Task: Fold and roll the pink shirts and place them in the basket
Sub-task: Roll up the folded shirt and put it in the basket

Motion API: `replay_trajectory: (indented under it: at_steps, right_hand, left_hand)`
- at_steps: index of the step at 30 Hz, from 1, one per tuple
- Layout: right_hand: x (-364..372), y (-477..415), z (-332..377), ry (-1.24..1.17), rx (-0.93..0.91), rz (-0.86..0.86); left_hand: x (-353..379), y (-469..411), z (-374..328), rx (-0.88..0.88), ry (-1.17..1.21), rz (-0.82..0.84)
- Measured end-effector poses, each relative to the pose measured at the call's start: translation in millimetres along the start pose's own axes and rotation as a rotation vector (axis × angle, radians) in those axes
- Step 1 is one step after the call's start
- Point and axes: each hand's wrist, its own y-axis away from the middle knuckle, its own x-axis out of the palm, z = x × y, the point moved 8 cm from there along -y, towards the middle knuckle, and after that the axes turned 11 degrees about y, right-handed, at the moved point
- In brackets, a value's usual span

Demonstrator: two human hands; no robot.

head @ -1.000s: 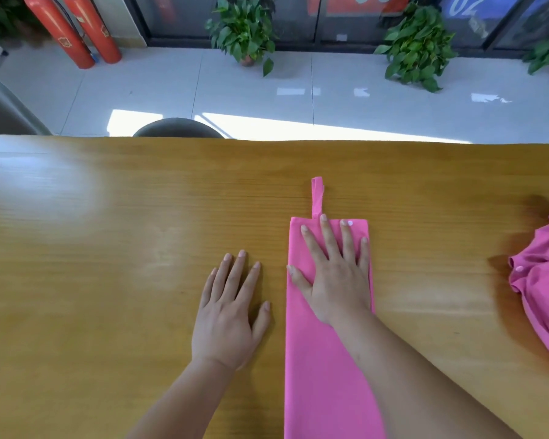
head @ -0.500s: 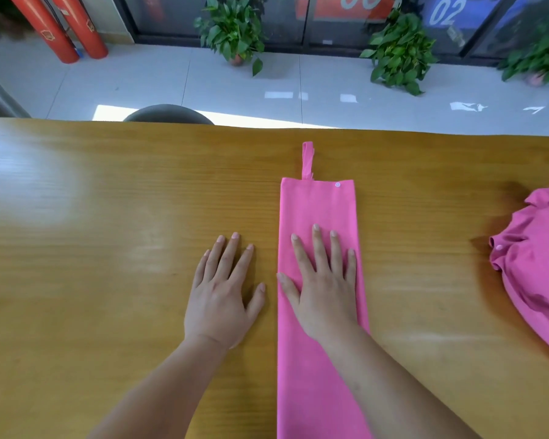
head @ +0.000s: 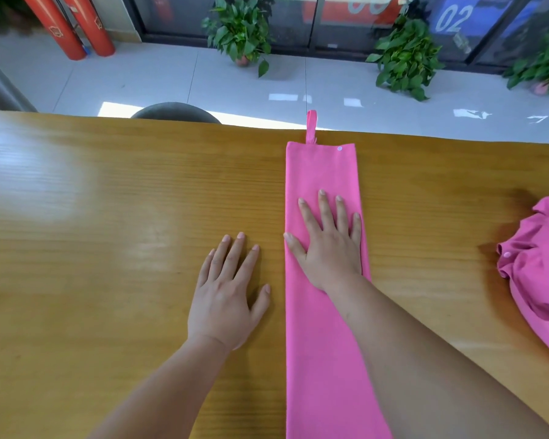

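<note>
A pink shirt (head: 320, 172) lies folded into a long narrow strip that runs from the table's far edge toward me, with a small loop and a white button at its far end. My right hand (head: 328, 245) presses flat on the strip's middle, fingers spread. My left hand (head: 229, 296) rests flat on the bare wood just left of the strip, not touching it. A second pink shirt (head: 539, 267) lies crumpled at the right edge. No basket is in view.
The wooden table (head: 108, 232) stretches wide to the left. A dark chair back (head: 175, 112) shows beyond its far edge. Potted plants (head: 406, 58) and red cylinders (head: 73, 26) stand on the tiled floor behind.
My right hand has slid back along the strip toward me, away from the far end. My left hand has stayed flat beside it.
</note>
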Motion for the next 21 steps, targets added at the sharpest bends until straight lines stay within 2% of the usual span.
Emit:
replay_trajectory:
  at_steps: [4,12,21]
  right_hand:
    - [-0.4,1.3,0.7,-0.016,-0.014,0.007]
    - [13.0,108.2,7.0,-0.011,0.003,0.038]
    - [4.5,24.1,0.1,-0.001,0.006,0.009]
  left_hand:
    - [-0.9,-0.1,-0.6,0.007,0.017,-0.011]
    - [-0.7,-0.6,-1.0,0.007,0.019,-0.013]
    - [-3.0,1.1,-2.2,0.006,0.013,-0.026]
